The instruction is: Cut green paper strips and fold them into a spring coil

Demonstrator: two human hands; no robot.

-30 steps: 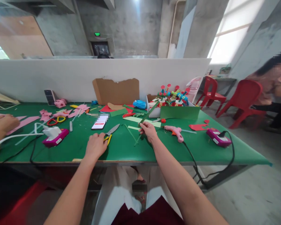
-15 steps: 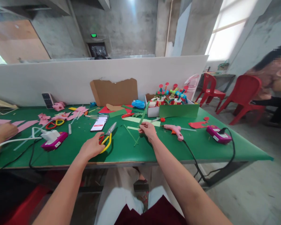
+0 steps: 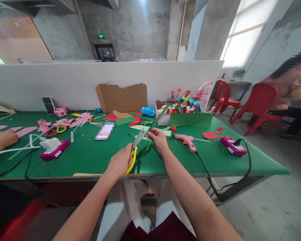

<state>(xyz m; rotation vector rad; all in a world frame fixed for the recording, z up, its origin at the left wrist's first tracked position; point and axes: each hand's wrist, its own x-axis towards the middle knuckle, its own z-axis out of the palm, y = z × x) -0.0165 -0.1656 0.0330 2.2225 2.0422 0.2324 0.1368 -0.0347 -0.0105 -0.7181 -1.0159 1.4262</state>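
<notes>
My left hand is closed round the yellow handles of a pair of scissors, lifted off the green table, blades open and pointing up to the right. My right hand pinches the lower end of a long dark green paper strip that slants up toward the white box. The scissor tips sit just left of the strip near my right fingers. A thin green strip lies on the table below my hands.
A phone, a pink glue gun with black cord, and two magenta power boxes lie on the table. A white box holds colourful craft figures. Another person's hand rests far left. Red chairs and a seated person are at right.
My left hand picked the scissors up from the table and brought them right, up to the green strip. My right hand raised the strip slightly.
</notes>
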